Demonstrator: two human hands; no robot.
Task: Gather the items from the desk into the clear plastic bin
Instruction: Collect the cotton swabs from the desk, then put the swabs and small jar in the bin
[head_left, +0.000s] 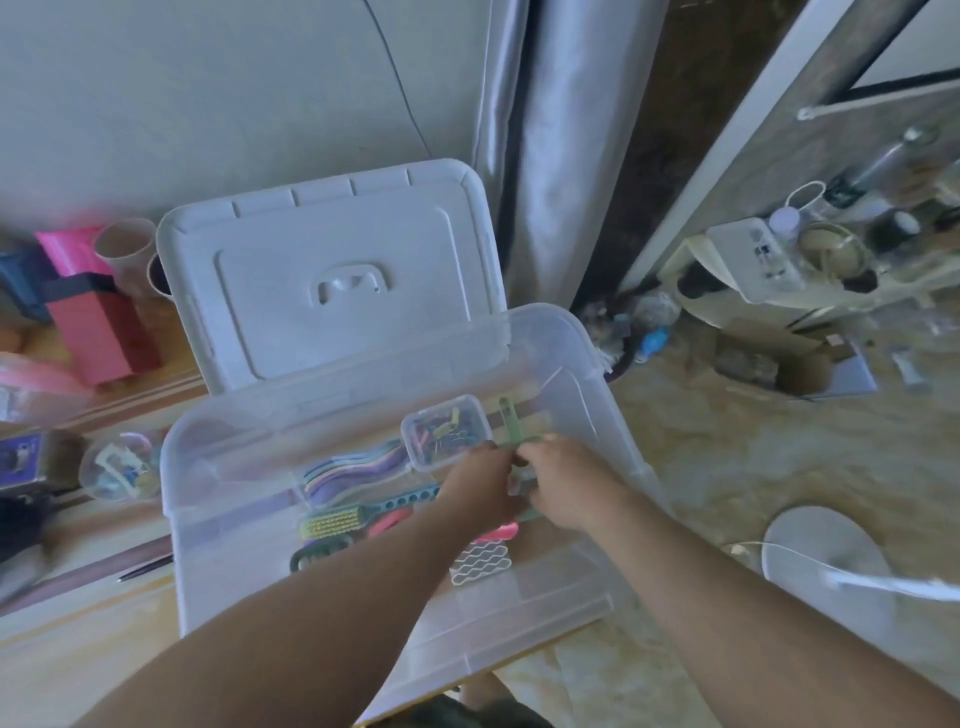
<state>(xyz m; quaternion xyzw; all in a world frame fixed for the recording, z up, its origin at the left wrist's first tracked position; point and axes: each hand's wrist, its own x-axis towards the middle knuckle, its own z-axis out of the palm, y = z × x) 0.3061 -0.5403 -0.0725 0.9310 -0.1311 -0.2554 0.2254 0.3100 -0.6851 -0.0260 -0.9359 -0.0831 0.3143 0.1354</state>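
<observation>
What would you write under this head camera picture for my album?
Both hands reach into the clear plastic bin, lid propped behind.

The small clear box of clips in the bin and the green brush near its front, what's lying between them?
In the head view, a stack of wavy pastel combs lies between the small clear box and the green brush.

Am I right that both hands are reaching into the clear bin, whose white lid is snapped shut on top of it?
Not quite. In the head view both hands, left hand and right hand, do reach into the clear bin, but the white lid is off, standing upright behind the open bin.
</observation>
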